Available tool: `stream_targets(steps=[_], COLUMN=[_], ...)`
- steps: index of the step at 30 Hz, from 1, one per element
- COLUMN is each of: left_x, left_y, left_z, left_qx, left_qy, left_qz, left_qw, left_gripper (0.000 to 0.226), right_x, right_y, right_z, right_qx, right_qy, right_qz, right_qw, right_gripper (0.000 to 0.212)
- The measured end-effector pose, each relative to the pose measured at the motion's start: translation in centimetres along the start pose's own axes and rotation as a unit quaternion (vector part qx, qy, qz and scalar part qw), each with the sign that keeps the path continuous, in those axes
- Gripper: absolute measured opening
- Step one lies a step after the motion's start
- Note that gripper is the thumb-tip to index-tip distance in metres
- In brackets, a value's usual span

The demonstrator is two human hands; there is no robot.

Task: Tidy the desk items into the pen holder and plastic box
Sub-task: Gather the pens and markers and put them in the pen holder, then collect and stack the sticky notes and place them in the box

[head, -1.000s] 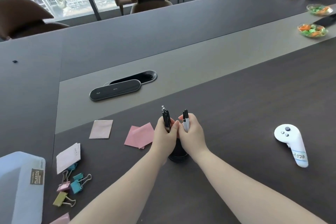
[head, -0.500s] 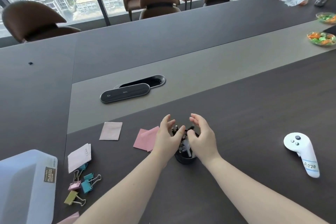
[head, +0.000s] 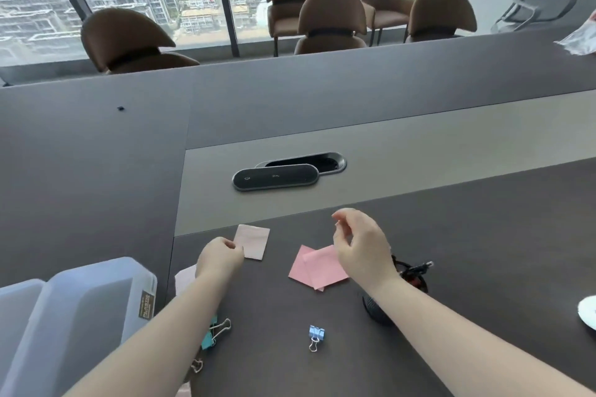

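My left hand (head: 219, 256) pinches the left edge of a pale pink sticky note (head: 253, 242) lying on the dark desk. My right hand (head: 358, 245) hovers open above two bright pink sticky notes (head: 317, 267), holding nothing. The black mesh pen holder (head: 375, 309) with pens in it stands partly hidden behind my right forearm. A translucent plastic box (head: 80, 316) sits at the lower left. A blue binder clip (head: 315, 335) lies between my arms. A teal binder clip (head: 211, 337) and others lie by my left forearm. Another pale note (head: 184, 279) shows behind my left wrist.
A black oval device (head: 275, 177) lies beside a cable slot (head: 325, 162) in the grey centre strip. A white controller (head: 587, 311) is cut off at the right edge. Brown chairs (head: 332, 19) stand beyond the far edge. A plastic bag (head: 579, 42) lies far right.
Both hands let go of the pens and left the pen holder. My left hand moved left onto the pale pink note; my right hand rose over the bright pink notes. The view shifted left.
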State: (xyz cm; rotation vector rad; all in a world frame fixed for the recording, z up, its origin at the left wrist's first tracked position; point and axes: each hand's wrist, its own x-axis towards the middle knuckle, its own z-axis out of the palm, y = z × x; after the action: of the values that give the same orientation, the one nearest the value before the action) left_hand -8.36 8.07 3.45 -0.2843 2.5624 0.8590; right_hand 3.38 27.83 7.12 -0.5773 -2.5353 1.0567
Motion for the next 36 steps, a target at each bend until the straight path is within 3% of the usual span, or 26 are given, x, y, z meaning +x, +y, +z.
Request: stream_targets(steps=[4,6,11,19,22,25,29,33,36], left_x=[4.1,5.6,8.0,9.2,9.6,9.7,9.0,7.2,5.7], left_y=[-1.5,-1.7,-1.1,0.2,0.5,0.4,-0.1,0.5,1.9], left_z=[-0.5,0.0,1.7,3.4,3.6,3.7,3.6,4.0,5.6], left_qx=[0.029,0.035,0.102,0.195,0.159,0.088,-0.032,-0.182,-0.157], left_qy=[0.004,0.0,0.0,0.001,-0.024,-0.012,-0.015,-0.107,-0.156], left_qz=[-0.013,-0.02,0.003,0.009,-0.002,0.023,0.069,0.095,0.099], left_qw=[0.999,0.999,0.995,0.981,0.987,0.996,0.997,0.973,0.97], left_gripper=[0.036,0.045,0.053,0.065,0.055,0.02,0.017,0.016,0.005], right_x=[0.5,0.8,1.5,2.7,2.9,2.6,1.7,1.1,0.7], right_y=[0.9,2.1,4.2,3.8,3.9,4.1,4.9,5.2,5.1], right_z=[5.0,6.5,7.9,9.8,10.1,9.7,8.5,7.7,7.5], right_qx=[-0.087,-0.131,-0.214,-0.242,-0.225,-0.191,-0.138,-0.078,-0.064], right_qy=[-0.158,-0.193,-0.185,-0.169,-0.176,-0.15,-0.115,-0.046,-0.047], right_qz=[0.13,0.207,0.323,0.399,0.409,0.393,0.353,0.367,0.388], right_qw=[0.975,0.95,0.903,0.868,0.867,0.887,0.918,0.926,0.918], right_gripper=[0.038,0.046,0.057,0.082,0.073,0.047,0.013,0.011,0.013])
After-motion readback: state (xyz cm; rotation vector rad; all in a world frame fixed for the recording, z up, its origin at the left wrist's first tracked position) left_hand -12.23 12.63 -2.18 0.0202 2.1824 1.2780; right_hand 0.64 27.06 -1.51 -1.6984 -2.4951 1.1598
